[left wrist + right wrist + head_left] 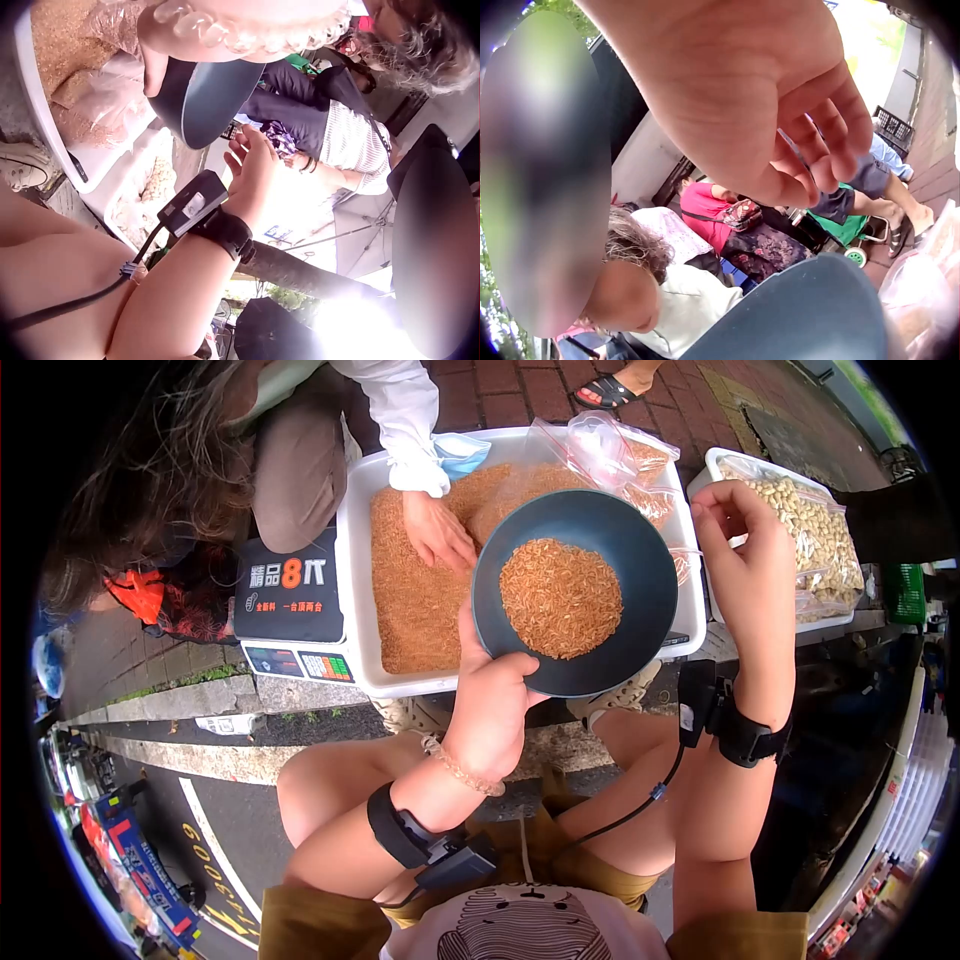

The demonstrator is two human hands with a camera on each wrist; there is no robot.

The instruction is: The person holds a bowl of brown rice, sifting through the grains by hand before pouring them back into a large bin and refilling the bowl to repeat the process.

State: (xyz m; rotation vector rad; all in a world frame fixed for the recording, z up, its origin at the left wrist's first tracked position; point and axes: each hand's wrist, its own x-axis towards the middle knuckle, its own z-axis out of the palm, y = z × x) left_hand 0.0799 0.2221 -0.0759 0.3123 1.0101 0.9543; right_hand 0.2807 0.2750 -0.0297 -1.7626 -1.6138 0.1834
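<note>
My left hand grips the near left rim of a dark blue-grey bowl, its thumb over the edge and its other fingers under it. A mound of reddish-brown rice lies in the bowl. Beyond the bowl's right side my right hand is raised in the air, fingers loosely bent; nothing shows in it in the right wrist view. Under the bowl stands a white tub filled with brown grain. Another person's hand touches that grain, left of the bowl.
Clear plastic bags and a blue face mask lie at the tub's far side. A scale stands left of it. To the right is a second white tub with bagged pale nuts. A sandalled foot shows beyond.
</note>
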